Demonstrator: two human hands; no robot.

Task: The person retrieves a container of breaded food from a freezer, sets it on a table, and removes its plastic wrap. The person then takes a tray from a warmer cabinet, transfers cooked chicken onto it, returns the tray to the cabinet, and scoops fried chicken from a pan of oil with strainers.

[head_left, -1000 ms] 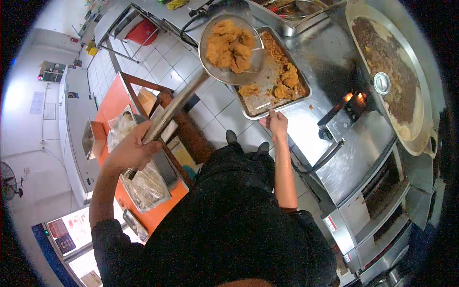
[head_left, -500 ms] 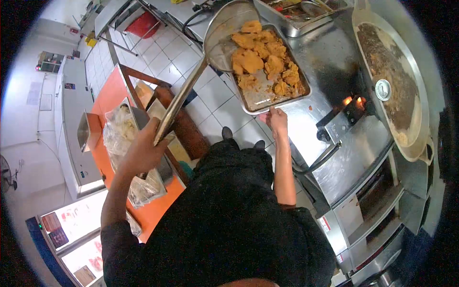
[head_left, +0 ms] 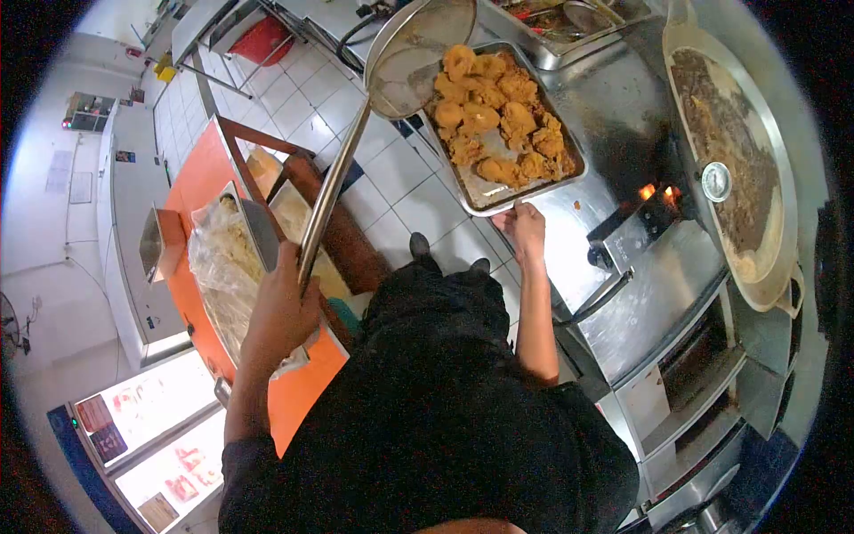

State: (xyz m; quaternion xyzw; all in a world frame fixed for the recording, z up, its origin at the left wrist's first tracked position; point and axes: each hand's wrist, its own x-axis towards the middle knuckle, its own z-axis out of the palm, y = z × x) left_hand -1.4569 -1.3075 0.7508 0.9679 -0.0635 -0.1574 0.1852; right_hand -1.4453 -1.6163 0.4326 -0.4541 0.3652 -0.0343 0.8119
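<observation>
My left hand is wrapped around the long metal handle of a round mesh strainer. The strainer's head tilts beside the upper left edge of a rectangular metal tray, with no food visible in its mesh. Several pieces of golden-brown fried chicken lie in the tray, with a bare patch near its close end. At that near rim, my right hand grips the tray, thumb on top and fingers partly hidden below.
To the right, a wide pan of dark oil carries a dial thermometer; flames burn beside it. Another metal tray with utensils sits at the top. On the left, an orange table bears a plastic-lined container.
The strainer has shifted a little left, away from the chicken. The pieces have settled and more lie toward the tray's near end. My right hand still holds the rim.
</observation>
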